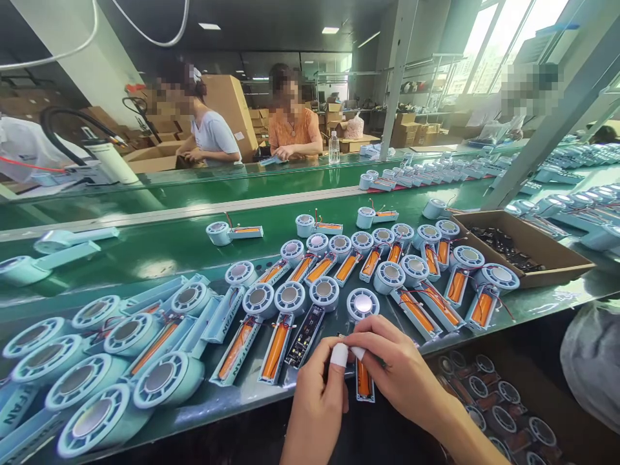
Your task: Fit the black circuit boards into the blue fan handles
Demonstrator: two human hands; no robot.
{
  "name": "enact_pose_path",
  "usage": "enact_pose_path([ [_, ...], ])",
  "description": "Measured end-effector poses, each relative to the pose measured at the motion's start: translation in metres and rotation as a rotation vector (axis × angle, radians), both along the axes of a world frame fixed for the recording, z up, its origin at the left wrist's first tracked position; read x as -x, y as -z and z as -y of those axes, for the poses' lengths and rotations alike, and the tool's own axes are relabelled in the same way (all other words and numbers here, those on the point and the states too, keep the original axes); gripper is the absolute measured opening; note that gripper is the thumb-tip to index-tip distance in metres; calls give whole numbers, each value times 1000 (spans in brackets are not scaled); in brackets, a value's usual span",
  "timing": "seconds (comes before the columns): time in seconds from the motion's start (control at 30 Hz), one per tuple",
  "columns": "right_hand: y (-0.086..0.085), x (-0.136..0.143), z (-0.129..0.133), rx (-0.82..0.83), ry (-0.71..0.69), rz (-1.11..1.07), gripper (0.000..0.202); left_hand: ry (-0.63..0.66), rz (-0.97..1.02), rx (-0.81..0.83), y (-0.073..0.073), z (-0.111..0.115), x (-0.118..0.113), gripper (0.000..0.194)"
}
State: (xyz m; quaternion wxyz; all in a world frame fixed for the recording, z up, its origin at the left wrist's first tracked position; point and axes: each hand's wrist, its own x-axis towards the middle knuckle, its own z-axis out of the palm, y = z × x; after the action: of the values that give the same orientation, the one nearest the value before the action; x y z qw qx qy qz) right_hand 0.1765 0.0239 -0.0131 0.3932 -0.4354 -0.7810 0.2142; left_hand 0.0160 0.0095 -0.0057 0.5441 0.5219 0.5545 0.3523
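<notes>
My left hand (pixel 322 378) is closed over the handle of a light blue fan, a white wrap on its thumb. My right hand (pixel 387 352) meets it there, thumb and fingers pinched together over the same handle; anything small between the fingertips is hidden. The round head of this fan (pixel 363 304) shows just above my hands, and its orange battery (pixel 364 381) shows below them. Left of it lies a fan with a black circuit board (pixel 305 337) in its handle. Beside that, several open fans (pixel 276 349) show orange batteries.
Several fans (pixel 97 423) are piled at the left. An open cardboard box (pixel 552 278) of black parts stands at the right. More fans lie in a dark box (pixel 504 418) below the table edge. People sit across the green belt (pixel 159 248).
</notes>
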Motion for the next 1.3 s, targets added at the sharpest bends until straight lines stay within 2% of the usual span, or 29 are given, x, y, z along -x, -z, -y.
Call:
enact_pose_path([
  [0.17, 5, 0, 1, 12, 13, -34, 29, -2, 28, 48, 7, -4, -1, 40],
  [0.3, 4, -3, 0, 92, 11, -19, 23, -39, -62, -54, 14, -3, -1, 36],
  [0.4, 0, -4, -2, 120, 11, -56, 21, -6, -130, -138, 13, -3, 0, 36],
  [0.57, -3, 2, -5, 88, 122, -139, 20, -62, -138, -209, 8, 0, -3, 37],
  [0.7, 2, 7, -5, -12, 183, -11, 23, -125, -123, -160, 7, 4, -4, 46],
  [0.77, 4, 7, -4, -31, 192, 44, 24, -117, -166, -159, 9, 4, -2, 43],
  [1.0, 2, 9, 0, -138, 169, 235, 23, -48, -326, -341, 21, 5, 5, 41],
  [1.07, 2, 9, 0, -108, 162, 214, 23, -77, -324, -353, 22, 7, 6, 42],
  [1.17, 1, 7, -3, 43, 124, 34, 20, -76, -253, -320, 19, 5, 9, 42],
  [1.3, -6, 0, -8, 218, 43, -131, 20, 68, -165, -274, 8, -4, 17, 46],
])
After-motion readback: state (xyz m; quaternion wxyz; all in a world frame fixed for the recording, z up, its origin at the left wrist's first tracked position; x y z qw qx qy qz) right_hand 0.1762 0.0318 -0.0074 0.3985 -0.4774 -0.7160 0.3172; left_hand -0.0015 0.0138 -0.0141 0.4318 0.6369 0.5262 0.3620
